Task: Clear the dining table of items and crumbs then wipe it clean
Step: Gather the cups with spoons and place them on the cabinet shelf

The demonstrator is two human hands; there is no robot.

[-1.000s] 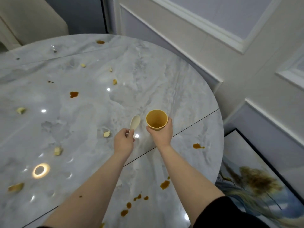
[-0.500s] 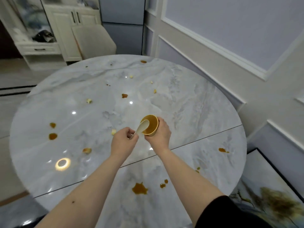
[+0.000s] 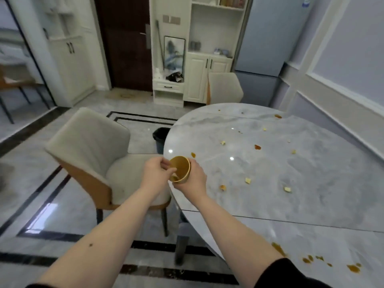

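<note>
My right hand (image 3: 196, 181) grips a yellow cup (image 3: 184, 168) from behind and tilts its mouth to the left, over the left edge of the round marble table (image 3: 311, 183). My left hand (image 3: 154, 173) is at the cup's mouth, its fingertips pinched on the pale spoon, which reaches into the cup and is mostly hidden. Pale crumbs (image 3: 247, 180) and brown sauce stains (image 3: 257, 146) are scattered over the table top, with more stains (image 3: 353, 268) near the front edge.
A grey upholstered chair (image 3: 93, 154) stands left of the table, below my left arm. A dark waste bin (image 3: 161, 138) sits on the floor past the table's left edge. A second chair (image 3: 224, 90) and white cabinets stand at the far side.
My view has swung left from the table's middle to its left edge and the room. Both hands moved left with the cup, and the spoon has gone from beside it into its mouth.
</note>
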